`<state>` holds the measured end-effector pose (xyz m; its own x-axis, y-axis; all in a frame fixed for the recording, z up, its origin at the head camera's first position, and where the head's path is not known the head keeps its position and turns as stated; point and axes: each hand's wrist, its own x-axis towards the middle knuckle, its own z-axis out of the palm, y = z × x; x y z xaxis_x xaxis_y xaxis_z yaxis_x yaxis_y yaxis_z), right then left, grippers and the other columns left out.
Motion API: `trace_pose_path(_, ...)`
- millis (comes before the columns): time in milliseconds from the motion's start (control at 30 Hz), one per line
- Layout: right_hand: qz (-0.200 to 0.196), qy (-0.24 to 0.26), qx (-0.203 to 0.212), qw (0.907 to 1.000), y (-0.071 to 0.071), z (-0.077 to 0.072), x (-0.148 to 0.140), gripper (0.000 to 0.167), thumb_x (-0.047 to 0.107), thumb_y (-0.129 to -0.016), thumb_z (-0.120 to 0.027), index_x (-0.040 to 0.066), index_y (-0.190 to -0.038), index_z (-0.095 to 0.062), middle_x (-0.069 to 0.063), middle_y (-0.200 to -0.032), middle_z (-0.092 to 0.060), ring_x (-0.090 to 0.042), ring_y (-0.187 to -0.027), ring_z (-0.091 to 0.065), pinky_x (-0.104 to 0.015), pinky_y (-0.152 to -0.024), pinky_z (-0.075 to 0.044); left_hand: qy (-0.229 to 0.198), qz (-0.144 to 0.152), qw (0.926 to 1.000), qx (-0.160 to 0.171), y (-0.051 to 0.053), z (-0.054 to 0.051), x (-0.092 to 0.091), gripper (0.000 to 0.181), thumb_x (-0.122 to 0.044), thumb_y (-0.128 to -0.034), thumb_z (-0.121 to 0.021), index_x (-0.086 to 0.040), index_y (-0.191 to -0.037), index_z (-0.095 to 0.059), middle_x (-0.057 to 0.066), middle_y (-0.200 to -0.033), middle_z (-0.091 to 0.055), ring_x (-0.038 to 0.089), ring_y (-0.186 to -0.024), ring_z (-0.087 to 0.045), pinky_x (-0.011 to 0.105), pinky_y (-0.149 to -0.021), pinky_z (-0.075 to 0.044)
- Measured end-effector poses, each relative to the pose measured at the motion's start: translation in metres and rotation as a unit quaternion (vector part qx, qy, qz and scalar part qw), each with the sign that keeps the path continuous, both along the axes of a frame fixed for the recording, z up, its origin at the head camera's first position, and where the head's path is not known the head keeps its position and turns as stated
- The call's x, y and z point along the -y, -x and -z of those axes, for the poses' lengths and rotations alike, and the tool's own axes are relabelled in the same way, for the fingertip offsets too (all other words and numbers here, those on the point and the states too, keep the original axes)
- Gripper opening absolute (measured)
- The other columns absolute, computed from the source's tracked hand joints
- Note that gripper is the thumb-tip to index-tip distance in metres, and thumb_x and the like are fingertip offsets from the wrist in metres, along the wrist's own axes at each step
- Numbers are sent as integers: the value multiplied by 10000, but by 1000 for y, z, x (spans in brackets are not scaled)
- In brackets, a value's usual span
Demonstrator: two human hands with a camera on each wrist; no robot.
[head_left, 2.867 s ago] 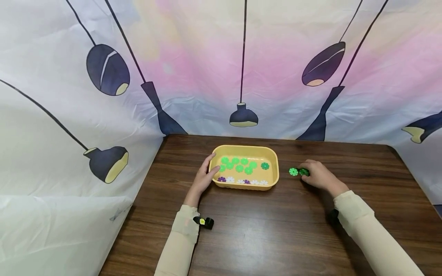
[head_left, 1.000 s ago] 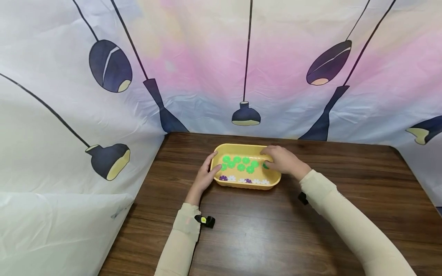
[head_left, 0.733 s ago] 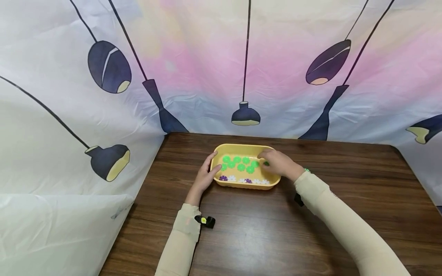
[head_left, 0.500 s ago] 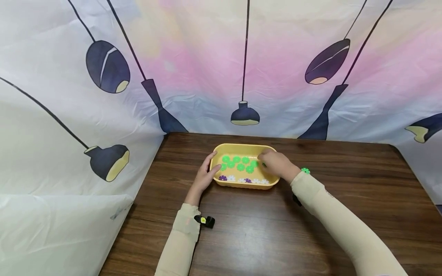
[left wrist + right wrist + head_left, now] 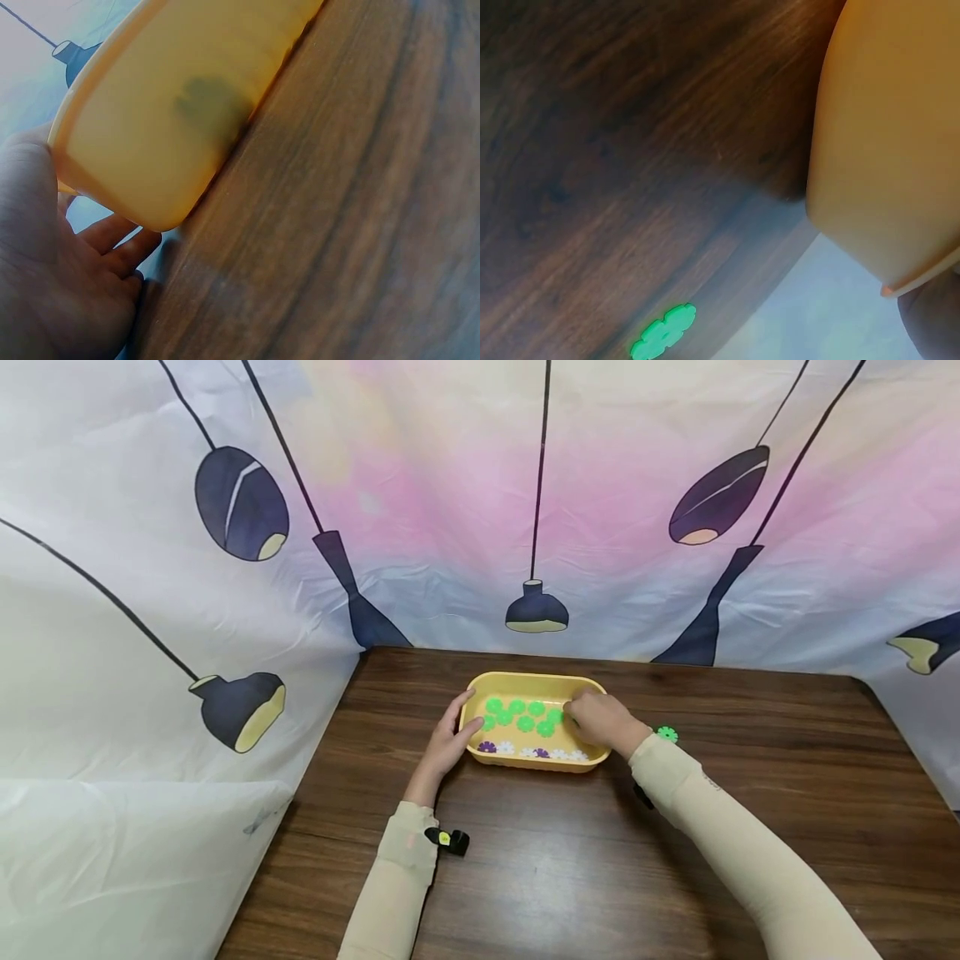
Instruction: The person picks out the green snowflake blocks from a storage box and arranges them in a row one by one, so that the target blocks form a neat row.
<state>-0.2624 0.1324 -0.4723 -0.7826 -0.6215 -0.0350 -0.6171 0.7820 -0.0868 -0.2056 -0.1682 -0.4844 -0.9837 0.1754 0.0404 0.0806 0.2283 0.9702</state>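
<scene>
My left hand (image 5: 442, 745) grips the left end of a yellow plastic tray (image 5: 542, 762), thumb over the rim and fingers around the outside. Several bright green flower-shaped discs (image 5: 526, 724) lie in the tray. White discs (image 5: 506, 748) and purple discs (image 5: 487, 747) sit along its near side. My right hand (image 5: 602, 720) reaches over the tray's right end, fingers curled down inside. Whatever lies under those fingers is hidden. One green flower-shaped disc (image 5: 667, 735) rests on the table beside my right wrist; the right wrist view shows this green disc (image 5: 664, 331) too.
A brown wooden table (image 5: 525, 877) carries the tray near its far edge. Behind it and on the left hangs a cloth backdrop (image 5: 442, 510) printed with dark lamps. A small black wrist camera (image 5: 452, 841) sits on the left sleeve.
My right hand has moved left from the discs on the table into the tray, fingers closing over the darker green disc's spot. One table disc is gone from view. My left hand stays put.
</scene>
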Motion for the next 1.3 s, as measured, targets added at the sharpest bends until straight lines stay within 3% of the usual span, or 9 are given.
trace_pose_path(300,-3,-20,50,10000,-1,3,0,83,38,-1015,-660,49,-1027,-741,-89,-915,-673,-190,-791,-619,-380,-680,-573,56,26,10000,-25,0,1,0,609,-148,-1082,-602,-44,-1634,-367,210,-1703,-290,396,-1583,-220,579,-1268,-189)
trace_pose_path(533,-107,-98,-181,9997,-1,5,-1,103,75,-1010,-677,28,-1091,-721,-99,-921,-658,-205,-773,-628,-387,-650,-576,72,-89,9999,25,17,32,3,625,-165,-1084,-603,-96,-1652,-350,172,-1720,-267,380,-1594,-192,593,-1270,-161)
trace_pose_path(667,-132,46,-185,9997,-2,6,-2,60,74,-973,-712,40,-1018,-691,-66,-849,-596,-170,-688,-542,-340,-588,-503,29,-128,9999,-105,19,38,4,618,-218,-1071,-638,-143,-1636,-398,136,-1706,-316,350,-1586,-235,580,-1265,-192)
trace_pose_path(833,-222,514,-109,9984,-3,7,-2,47,46,-951,-714,53,-949,-668,-40,-819,-542,-139,-639,-439,-293,-571,-385,-9,-144,9996,-222,18,39,5,606,-242,-1056,-661,-165,-1613,-434,120,-1688,-355,327,-1574,-275,553,-1261,-228)
trace_pose_path(1133,-349,997,-138,9943,0,6,-4,41,7,-923,-697,24,-961,-697,-66,-897,-582,-152,-684,-459,-305,-610,-410,3,-134,9998,-131,20,39,5,622,-189,-1072,-632,-122,-1639,-386,165,-1706,-304,363,-1579,-248,557,-1267,-205)
trace_pose_path(1233,-387,1133,-144,9927,-1,6,-5,36,-2,-927,-689,18,-949,-709,-87,-916,-599,-161,-705,-473,-317,-638,-428,26,-90,9999,-46,18,35,4,629,-159,-1077,-614,-88,-1647,-358,188,-1714,-273,381,-1584,-225,559,-1272,-191)
trace_pose_path(1300,-393,1239,-110,9914,-1,5,-5,47,-6,-936,-682,24,-940,-718,-103,-930,-614,-166,-721,-482,-326,-658,-438,44,-50,10000,-27,13,24,3,622,-148,-1076,-609,-71,-1642,-362,201,-1712,-272,392,-1582,-226,561,-1270,-196)
